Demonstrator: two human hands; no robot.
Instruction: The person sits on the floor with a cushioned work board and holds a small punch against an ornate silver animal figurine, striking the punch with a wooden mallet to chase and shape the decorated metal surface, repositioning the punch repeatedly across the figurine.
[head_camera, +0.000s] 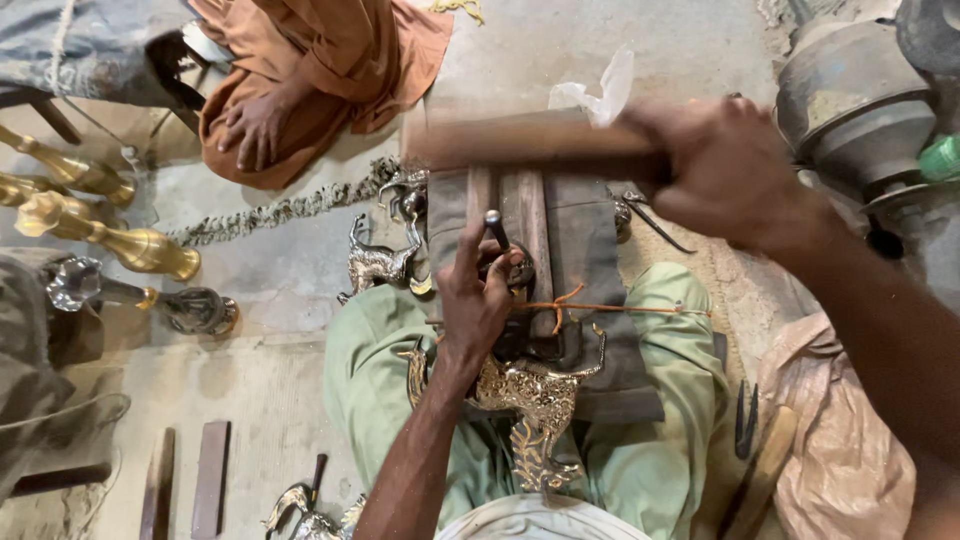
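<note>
We pinch a thin dark punch (495, 230) upright in our left hand (475, 300), fingers closed round its shaft, its tip hidden against the work over the wooden block (590, 250) that lies across our lap. Our right hand (725, 170) is clenched round the thick wooden mallet (530, 140), raised and blurred above the punch head. The brass deer figure (530, 400) lies on our green-trousered knees, its body just below the left wrist, tied down by an orange string (600, 308) that crosses the block. To strike well, we judge it best to keep the punch square to the metal, the left fingers clear of its head, and the mallet face flat on landing so the tip does not skid across the brass. Another brass deer (378, 262) stands just left of the block, and brass candlesticks (120, 245) lie well apart on the floor, near another person's hand (255, 125).
</note>
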